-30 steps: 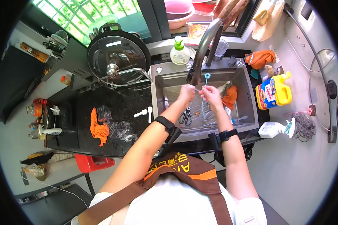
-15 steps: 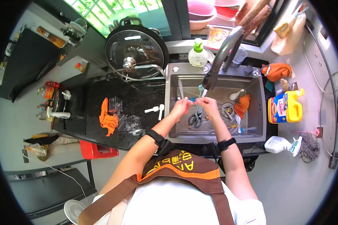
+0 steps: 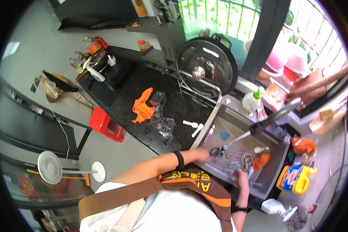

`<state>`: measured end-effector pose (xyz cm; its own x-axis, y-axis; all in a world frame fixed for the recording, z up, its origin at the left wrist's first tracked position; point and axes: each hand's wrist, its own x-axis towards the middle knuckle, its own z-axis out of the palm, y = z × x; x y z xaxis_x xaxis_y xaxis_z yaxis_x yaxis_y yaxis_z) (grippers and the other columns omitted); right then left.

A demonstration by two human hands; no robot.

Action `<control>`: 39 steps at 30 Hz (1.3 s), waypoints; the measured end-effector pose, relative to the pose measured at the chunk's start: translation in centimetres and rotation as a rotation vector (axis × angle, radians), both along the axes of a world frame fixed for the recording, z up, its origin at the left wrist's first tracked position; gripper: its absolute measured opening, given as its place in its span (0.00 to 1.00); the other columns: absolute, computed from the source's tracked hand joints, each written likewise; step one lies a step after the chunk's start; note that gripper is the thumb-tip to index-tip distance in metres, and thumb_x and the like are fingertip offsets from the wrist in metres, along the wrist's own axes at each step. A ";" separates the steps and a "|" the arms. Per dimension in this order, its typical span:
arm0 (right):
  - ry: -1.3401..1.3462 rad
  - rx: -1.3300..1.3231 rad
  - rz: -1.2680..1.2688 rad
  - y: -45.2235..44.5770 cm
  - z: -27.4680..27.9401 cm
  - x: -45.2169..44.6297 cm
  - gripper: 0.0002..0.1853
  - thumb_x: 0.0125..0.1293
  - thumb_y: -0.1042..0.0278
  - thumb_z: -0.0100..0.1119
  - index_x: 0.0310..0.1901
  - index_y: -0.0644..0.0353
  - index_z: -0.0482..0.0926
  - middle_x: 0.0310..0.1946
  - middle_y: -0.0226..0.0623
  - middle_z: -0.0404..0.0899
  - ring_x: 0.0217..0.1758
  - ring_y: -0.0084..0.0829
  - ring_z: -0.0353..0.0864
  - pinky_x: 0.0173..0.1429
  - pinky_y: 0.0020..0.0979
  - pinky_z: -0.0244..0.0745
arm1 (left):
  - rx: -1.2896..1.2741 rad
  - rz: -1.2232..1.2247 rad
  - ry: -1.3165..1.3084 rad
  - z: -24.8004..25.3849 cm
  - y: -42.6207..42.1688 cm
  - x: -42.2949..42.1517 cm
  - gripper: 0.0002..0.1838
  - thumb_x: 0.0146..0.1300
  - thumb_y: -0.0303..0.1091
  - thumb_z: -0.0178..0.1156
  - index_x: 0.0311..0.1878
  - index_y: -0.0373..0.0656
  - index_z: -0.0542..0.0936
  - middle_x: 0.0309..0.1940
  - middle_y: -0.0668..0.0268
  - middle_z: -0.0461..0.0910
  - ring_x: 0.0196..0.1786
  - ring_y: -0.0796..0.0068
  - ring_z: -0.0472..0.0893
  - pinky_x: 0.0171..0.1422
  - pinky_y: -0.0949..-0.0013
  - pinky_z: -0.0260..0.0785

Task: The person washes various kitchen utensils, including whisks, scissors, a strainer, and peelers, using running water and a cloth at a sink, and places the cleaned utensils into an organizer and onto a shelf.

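Note:
My left hand (image 3: 200,155) is smeared by motion at the sink's near left edge, beside the black scissors (image 3: 216,153); its fingers cannot be made out. My right hand (image 3: 241,178) is low over the near side of the sink (image 3: 272,178), fingers curled together by a tangle of wire and thin utensils (image 3: 245,159); what they hold is hidden. Water runs from the dark faucet (image 3: 268,121). Inside the sink also lie an orange cloth (image 3: 261,161), a white spoon (image 3: 261,149), a small blue item (image 3: 224,135) and a pink-handled tool (image 3: 208,136).
White measuring spoons (image 3: 197,129), clear plastic boxes (image 3: 166,127) and another orange cloth (image 3: 144,110) lie on the black counter (image 3: 127,91). A large lidded pan (image 3: 207,63) stands behind. Right of the sink are a yellow jug (image 3: 297,178) and a spray bottle (image 3: 273,206).
The view has turned leftward. My hands, close together under the faucet before, have moved apart and toward the sink's near edge. The blue item now lies in the sink, out of my hands.

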<state>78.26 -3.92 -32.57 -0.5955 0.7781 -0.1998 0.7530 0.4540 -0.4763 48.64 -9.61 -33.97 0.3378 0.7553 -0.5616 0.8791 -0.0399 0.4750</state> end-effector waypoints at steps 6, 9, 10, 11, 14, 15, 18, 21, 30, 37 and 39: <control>0.378 0.464 -0.019 -4.3 -0.4 -1.5 0.04 0.54 0.73 0.53 0.31 0.63 0.74 0.26 0.49 0.71 0.31 0.50 0.71 0.35 0.44 0.65 | 0.633 0.606 -0.467 -6.3 -0.3 -0.1 0.16 0.61 0.39 0.43 0.26 0.40 0.75 0.19 0.52 0.76 0.25 0.55 0.77 0.30 0.55 0.67; 0.192 0.241 0.433 -2.5 -10.9 3.1 0.09 0.58 0.67 0.58 0.38 0.59 0.74 0.28 0.44 0.77 0.31 0.37 0.78 0.31 0.35 0.70 | 0.408 0.714 -0.635 -3.3 0.6 -0.7 0.18 0.66 0.39 0.41 0.35 0.39 0.78 0.22 0.59 0.79 0.17 0.70 0.77 0.27 0.62 0.71; 0.308 0.448 0.157 -4.1 -1.5 0.2 0.11 0.59 0.65 0.59 0.41 0.60 0.78 0.40 0.39 0.78 0.40 0.28 0.76 0.43 0.29 0.70 | 0.306 0.715 -0.637 -0.3 0.8 -1.0 0.18 0.67 0.41 0.42 0.40 0.38 0.78 0.27 0.59 0.80 0.17 0.72 0.76 0.25 0.65 0.70; 0.485 0.393 -0.055 -4.7 9.0 -3.7 0.07 0.60 0.69 0.58 0.38 0.59 0.79 0.41 0.42 0.78 0.38 0.30 0.77 0.43 0.30 0.70 | 0.243 0.765 -0.837 -0.5 1.0 -0.8 0.18 0.68 0.41 0.42 0.43 0.39 0.78 0.29 0.60 0.80 0.16 0.75 0.74 0.24 0.68 0.69; 0.851 -0.176 -0.356 -4.1 16.1 -7.8 0.08 0.64 0.71 0.51 0.39 0.64 0.77 0.36 0.36 0.79 0.38 0.27 0.76 0.44 0.27 0.71 | 0.247 0.551 -1.082 6.5 -0.3 0.8 0.22 0.69 0.45 0.42 0.54 0.40 0.74 0.42 0.64 0.76 0.17 0.81 0.69 0.23 0.77 0.66; 0.950 -0.243 -0.361 -3.9 16.7 -8.6 0.08 0.65 0.70 0.50 0.40 0.66 0.76 0.36 0.36 0.78 0.38 0.27 0.75 0.44 0.26 0.71 | 0.168 0.524 -1.172 7.8 -0.7 1.9 0.21 0.69 0.46 0.42 0.51 0.39 0.75 0.34 0.66 0.77 0.17 0.81 0.69 0.23 0.76 0.65; 1.146 -0.470 -0.589 -2.9 14.3 -10.0 0.09 0.66 0.70 0.49 0.43 0.67 0.73 0.36 0.41 0.78 0.36 0.30 0.75 0.41 0.26 0.72 | -0.045 0.360 -0.971 12.3 -1.5 2.2 0.17 0.67 0.43 0.45 0.41 0.38 0.76 0.29 0.65 0.77 0.21 0.77 0.72 0.27 0.72 0.66; 1.065 -0.535 -0.617 -1.6 14.0 -9.5 0.10 0.66 0.70 0.47 0.45 0.67 0.71 0.39 0.45 0.77 0.39 0.33 0.76 0.40 0.29 0.74 | 0.473 0.246 -0.908 13.6 -2.3 1.5 0.14 0.65 0.38 0.47 0.32 0.38 0.75 0.24 0.64 0.77 0.26 0.72 0.74 0.32 0.68 0.66; 0.907 -0.557 -0.304 -0.7 17.0 -8.3 0.08 0.64 0.65 0.55 0.37 0.60 0.72 0.27 0.38 0.78 0.25 0.20 0.75 0.26 0.19 0.69 | 0.273 0.116 -0.851 12.4 -3.5 -2.3 0.10 0.59 0.31 0.47 0.33 0.41 0.79 0.25 0.61 0.79 0.30 0.66 0.78 0.37 0.64 0.69; 1.000 -0.106 -0.582 0.9 14.1 -2.5 0.08 0.65 0.65 0.53 0.34 0.61 0.73 0.26 0.33 0.78 0.22 0.19 0.74 0.23 0.19 0.67 | 0.555 0.615 -0.425 11.6 -8.2 -9.4 0.15 0.66 0.37 0.43 0.43 0.41 0.78 0.41 0.54 0.75 0.46 0.53 0.74 0.51 0.59 0.66; 0.369 0.136 -0.486 0.2 13.9 -2.8 0.08 0.66 0.66 0.53 0.34 0.61 0.73 0.26 0.32 0.78 0.24 0.19 0.76 0.25 0.19 0.68 | 0.828 0.813 -0.189 11.7 -9.4 -13.9 0.15 0.66 0.37 0.43 0.39 0.41 0.78 0.39 0.53 0.76 0.44 0.52 0.75 0.49 0.59 0.67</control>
